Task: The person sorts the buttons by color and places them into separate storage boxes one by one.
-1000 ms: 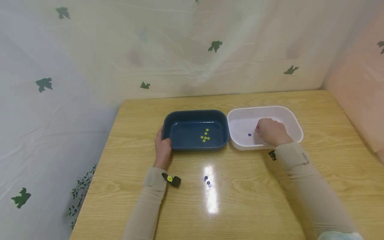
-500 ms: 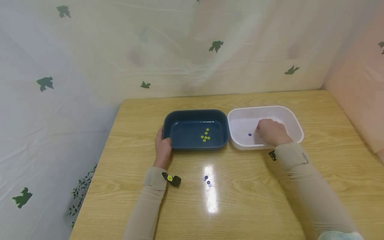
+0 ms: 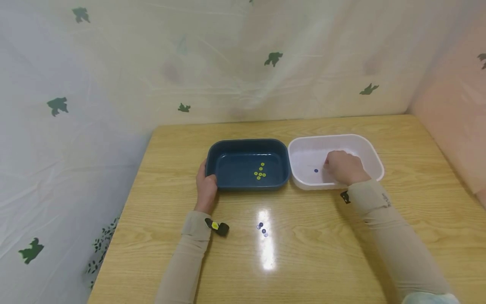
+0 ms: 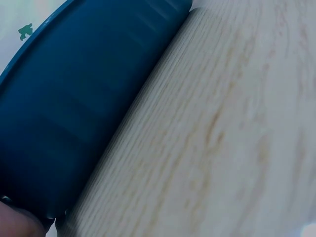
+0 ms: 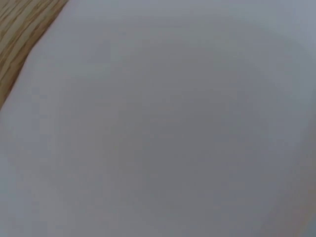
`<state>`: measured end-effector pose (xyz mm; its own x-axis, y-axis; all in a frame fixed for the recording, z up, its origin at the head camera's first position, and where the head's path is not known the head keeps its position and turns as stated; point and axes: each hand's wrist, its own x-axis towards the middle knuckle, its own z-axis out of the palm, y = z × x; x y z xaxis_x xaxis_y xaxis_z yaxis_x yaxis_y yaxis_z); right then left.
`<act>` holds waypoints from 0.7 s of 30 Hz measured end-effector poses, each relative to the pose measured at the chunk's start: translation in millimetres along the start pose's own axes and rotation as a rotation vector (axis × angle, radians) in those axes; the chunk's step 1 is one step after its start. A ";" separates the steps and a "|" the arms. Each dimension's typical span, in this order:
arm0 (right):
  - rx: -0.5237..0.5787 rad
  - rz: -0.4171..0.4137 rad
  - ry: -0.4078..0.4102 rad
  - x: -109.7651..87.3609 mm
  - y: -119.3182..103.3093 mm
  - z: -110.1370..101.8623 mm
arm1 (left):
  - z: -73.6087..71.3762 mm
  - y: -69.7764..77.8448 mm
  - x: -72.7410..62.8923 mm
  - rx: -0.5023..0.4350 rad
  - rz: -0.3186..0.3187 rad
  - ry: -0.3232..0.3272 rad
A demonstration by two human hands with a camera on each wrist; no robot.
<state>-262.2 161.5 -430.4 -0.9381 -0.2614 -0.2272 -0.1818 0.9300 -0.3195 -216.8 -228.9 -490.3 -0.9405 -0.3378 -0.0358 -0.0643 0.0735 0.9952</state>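
The left hand (image 3: 206, 188) grips the glossy, round-cornered blue tray (image 3: 231, 169) at its eight o'clock, fingers curled round the smooth wall; small round yellow discs (image 3: 260, 174) lie toward four o'clock inside. At three o'clock, the white tray (image 3: 303, 156) contains the right hand (image 3: 344, 167), whose fingertips are hidden: pinching or not, I cannot tell. A blue disc (image 3: 316, 171) lies at its nine o'clock. Dark discs (image 3: 263, 231) rest on the wood-grained table (image 3: 311, 261) toward the blue tray's six o'clock.

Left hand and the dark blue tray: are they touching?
Touching. The head view shows it: the left hand grips the dark blue tray at its near left corner.
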 end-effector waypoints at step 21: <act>0.053 0.062 0.012 -8.1 -10.7 -9.1 | -0.3 0.6 -1.4 -0.002 -0.008 -0.003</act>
<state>-255.4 156.0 -416.8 -0.9506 -0.2001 -0.2373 -0.1074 0.9293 -0.3533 -215.4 -228.7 -489.6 -0.9410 -0.3356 -0.0445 -0.0715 0.0685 0.9951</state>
